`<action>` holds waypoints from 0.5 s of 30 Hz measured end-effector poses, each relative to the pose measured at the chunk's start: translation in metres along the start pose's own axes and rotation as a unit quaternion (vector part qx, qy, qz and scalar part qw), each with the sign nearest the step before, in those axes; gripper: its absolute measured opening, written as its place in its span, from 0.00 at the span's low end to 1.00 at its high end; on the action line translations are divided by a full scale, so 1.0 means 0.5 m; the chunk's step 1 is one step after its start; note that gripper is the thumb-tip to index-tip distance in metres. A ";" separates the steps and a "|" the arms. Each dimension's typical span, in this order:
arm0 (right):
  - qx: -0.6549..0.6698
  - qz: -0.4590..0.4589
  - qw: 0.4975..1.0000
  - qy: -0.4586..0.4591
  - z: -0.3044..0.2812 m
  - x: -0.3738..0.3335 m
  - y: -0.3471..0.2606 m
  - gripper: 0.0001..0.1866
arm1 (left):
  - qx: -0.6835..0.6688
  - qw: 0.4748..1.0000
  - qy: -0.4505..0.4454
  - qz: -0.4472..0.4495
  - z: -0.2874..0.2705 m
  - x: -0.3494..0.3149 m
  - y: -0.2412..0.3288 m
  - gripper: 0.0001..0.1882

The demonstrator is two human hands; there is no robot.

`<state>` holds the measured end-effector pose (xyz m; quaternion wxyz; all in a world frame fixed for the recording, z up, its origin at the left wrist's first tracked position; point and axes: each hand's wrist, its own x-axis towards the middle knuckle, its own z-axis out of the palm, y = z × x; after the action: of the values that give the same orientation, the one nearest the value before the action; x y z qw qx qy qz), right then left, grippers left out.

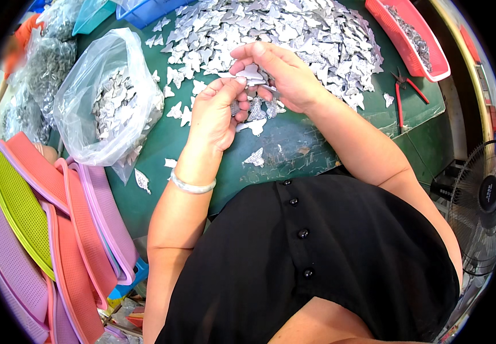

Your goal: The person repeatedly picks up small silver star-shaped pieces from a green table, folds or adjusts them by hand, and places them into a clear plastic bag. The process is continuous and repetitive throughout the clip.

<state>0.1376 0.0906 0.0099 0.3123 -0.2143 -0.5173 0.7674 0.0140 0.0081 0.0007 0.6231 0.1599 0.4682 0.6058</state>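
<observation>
Over the front edge of a large heap of silvery butterfly-shaped metal pieces (pixel 282 26), my two hands meet. A few of these flat pieces (pixel 251 73) sit between them. My left hand (pixel 216 112), with a pale bangle on its wrist, is closed, its thumb and fingers pinching the pieces from the left. From the right, my right hand (pixel 294 77) curls its fingers around the same pieces; some of its fingertips are hidden. Just below the hands, several more butterfly pieces (pixel 254 127) lie on the green table (pixel 294 152).
A clear plastic bag (pixel 79 109) of pieces stands left, near a leaf-shaped piece (pixel 142 180). Red-handled pliers (pixel 399 100) and a pink basket (pixel 440 73) of metal parts lie right. Stacked colored baskets (pixel 18 212) crowd the lower left; a fan (pixel 471 212) stands at the right.
</observation>
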 end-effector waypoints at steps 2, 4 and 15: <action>0.019 0.025 0.999 0.008 -0.002 0.000 -0.001 0.18 | -0.009 1.000 -0.008 0.001 -0.004 0.002 -0.001 0.05; 0.045 0.062 0.997 0.004 -0.011 0.002 -0.006 0.13 | -0.019 1.000 -0.014 0.002 -0.004 0.001 0.000 0.05; 0.056 0.046 0.996 0.047 -0.019 0.007 -0.010 0.14 | -0.011 1.000 -0.020 0.014 0.002 -0.004 0.004 0.05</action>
<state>0.1425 0.1006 0.0112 0.3126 -0.2559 -0.4476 0.7978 0.0140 0.0073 0.0037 0.6253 0.1713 0.4468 0.6164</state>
